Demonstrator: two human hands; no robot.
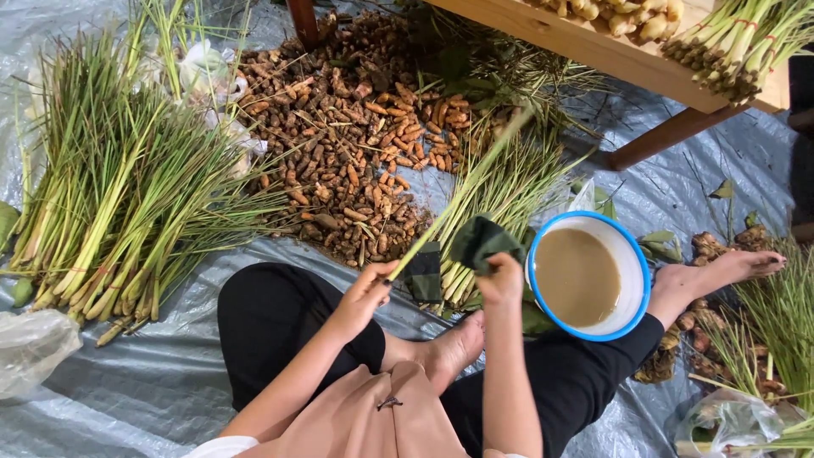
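My left hand (366,293) grips the thick lower end of a long green lemongrass stalk (462,187) that slants up and to the right over the tarp. My right hand (500,280) holds a dark green cloth (481,240) against the same stalk, just right of my left hand. Beneath both hands lies a small bundle of lemongrass stalks (500,203). A white basin with a blue rim (634,318) holds murky brown water and sits to the right of my right hand, between my legs.
A big heap of lemongrass (119,195) lies at left on the grey tarp (127,390). Brown and orange rhizomes (348,127) are piled at centre top. A wooden table (593,51) with produce stands top right. More roots and stalks (755,339) lie at right.
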